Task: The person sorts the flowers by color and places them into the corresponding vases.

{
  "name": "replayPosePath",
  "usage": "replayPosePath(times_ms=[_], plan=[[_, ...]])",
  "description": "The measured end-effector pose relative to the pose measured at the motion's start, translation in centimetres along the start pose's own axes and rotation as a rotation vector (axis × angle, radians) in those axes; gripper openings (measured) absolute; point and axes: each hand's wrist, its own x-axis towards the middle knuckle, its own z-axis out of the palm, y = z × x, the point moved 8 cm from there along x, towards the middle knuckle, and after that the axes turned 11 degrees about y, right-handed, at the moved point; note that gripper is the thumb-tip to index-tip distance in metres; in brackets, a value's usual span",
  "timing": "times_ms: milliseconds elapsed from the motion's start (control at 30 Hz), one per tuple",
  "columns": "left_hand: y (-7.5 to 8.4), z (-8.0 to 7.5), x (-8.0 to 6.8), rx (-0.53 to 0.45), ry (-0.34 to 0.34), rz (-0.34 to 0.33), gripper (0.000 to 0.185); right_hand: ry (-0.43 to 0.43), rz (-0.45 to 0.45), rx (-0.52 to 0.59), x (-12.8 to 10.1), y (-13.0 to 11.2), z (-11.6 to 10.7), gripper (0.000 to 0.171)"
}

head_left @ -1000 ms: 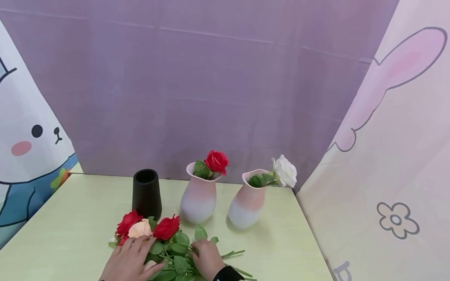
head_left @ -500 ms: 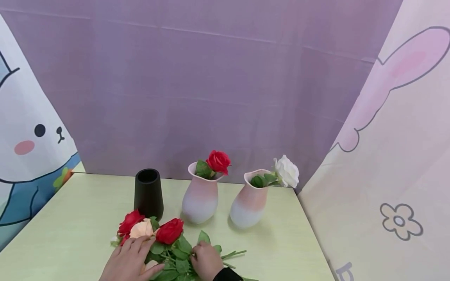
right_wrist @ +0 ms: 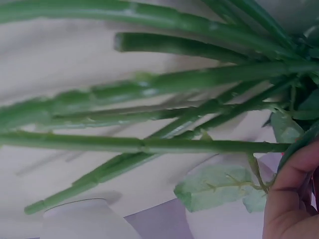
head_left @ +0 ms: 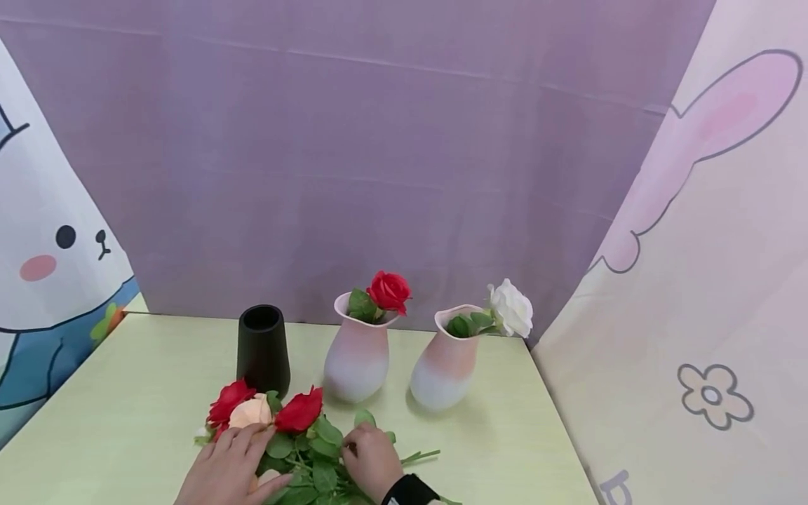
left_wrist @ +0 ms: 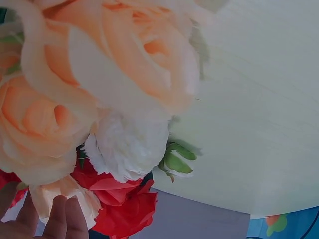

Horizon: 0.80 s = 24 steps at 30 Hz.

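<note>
Three vases stand in a row toward the back of the counter (head_left: pixel 145 393), and your loose bunch of flowers (head_left: pixel 287 435) lies in front of them at the near edge, heads pointing left and stems (head_left: pixel 419 457) trailing right. Your left hand (head_left: pixel 230 466) lies flat over the blooms, fingers straight and spread across the peach rose (head_left: pixel 251 411) and the leaves beside it, which looks like a way of pinning the bunch so it does not slide while the other hand works. Your right hand (head_left: pixel 372 463), a dark watch (head_left: pixel 410 489) at the wrist, sits on the leafy middle of the bunch with its fingers curled in among the foliage; the right wrist view shows a fingertip (right_wrist: pixel 294 172) against a leaf with the bare stems fanning out alongside, so it seems to be gripping or picking out one stem, though which one is hidden. The black vase (head_left: pixel 263 348) stands just behind the bunch, its mouth empty. The middle pink vase (head_left: pixel 357 358) holds one red rose (head_left: pixel 389 291), and the right pink vase (head_left: pixel 448 365) holds a white rose (head_left: pixel 511 308) leaning out to the right, so each bloom rests against its vase's flared lip. Two red roses (head_left: pixel 297 410) lie in the bunch either side of the peach one.
</note>
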Motion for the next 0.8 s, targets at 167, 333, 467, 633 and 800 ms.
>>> replayPosePath(times_ms=[167, 333, 467, 633, 800], plan=[[0.2, -0.1, 0.1, 0.019, -0.016, 0.002, 0.103, 0.089, -0.05, 0.036, 0.9, -4.6, -5.0, 0.013], [0.6, -1.1, -0.1, 0.042, 0.035, 0.019, 0.094, 0.16, -0.074, 0.068, 1.8, -10.8, -12.6, 0.012], [-0.6, 1.9, 0.8, 0.053, 0.077, 0.04, 0.096, 0.161, -0.051, 0.136, 2.6, -14.8, -18.2, 0.012], [-2.9, 6.9, 2.2, 0.075, 0.223, 0.103, 0.099, 0.205, -0.069, 0.135, 3.4, -10.9, -14.6, 0.012], [-1.9, 3.4, 1.8, 0.036, 0.226, 0.076, 0.092, 0.235, -0.078, 0.17, 4.3, -9.3, -13.8, 0.016]])
